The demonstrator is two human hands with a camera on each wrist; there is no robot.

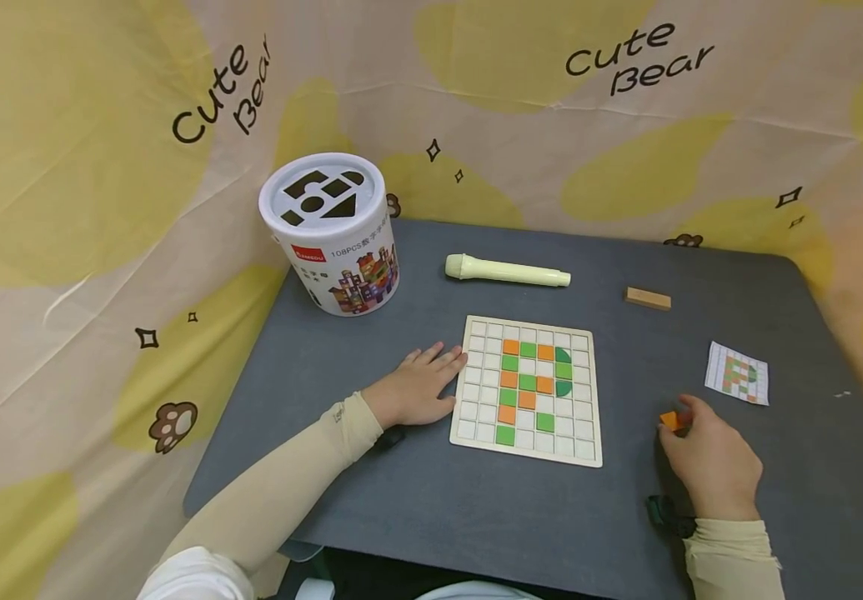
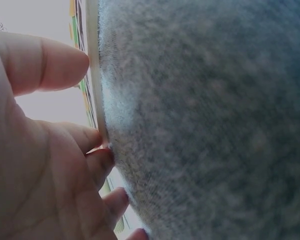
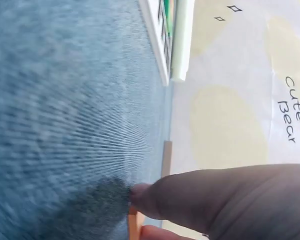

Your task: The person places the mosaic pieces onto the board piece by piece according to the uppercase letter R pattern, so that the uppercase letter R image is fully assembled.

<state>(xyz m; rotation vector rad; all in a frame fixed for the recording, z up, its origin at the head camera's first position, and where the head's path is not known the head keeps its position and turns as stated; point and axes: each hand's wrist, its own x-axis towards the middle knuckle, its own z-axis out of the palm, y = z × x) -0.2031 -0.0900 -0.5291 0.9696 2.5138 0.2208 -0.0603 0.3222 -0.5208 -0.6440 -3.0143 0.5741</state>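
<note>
My left hand (image 1: 419,390) lies flat with spread fingers at the left edge of a white gridded board (image 1: 469,428); in the left wrist view its fingertips (image 2: 104,159) meet the board's rim. Orange and green square tiles and dark green rounded pieces sit in the grid in a letter-like pattern. To the right of the board, my right hand (image 1: 716,462) pinches an orange tile (image 1: 671,420) between thumb and fingers, low over the table. The right wrist view shows the thumb (image 3: 190,195) against that orange tile (image 3: 133,225).
A small pattern card (image 1: 736,373) lies beyond the right hand. Behind the board are a pale yellow microphone-shaped stick (image 1: 508,271) and a wooden block (image 1: 649,298). A white bucket (image 1: 348,275) with a shape-cut lid stands at the back left of the grey table (image 1: 401,500).
</note>
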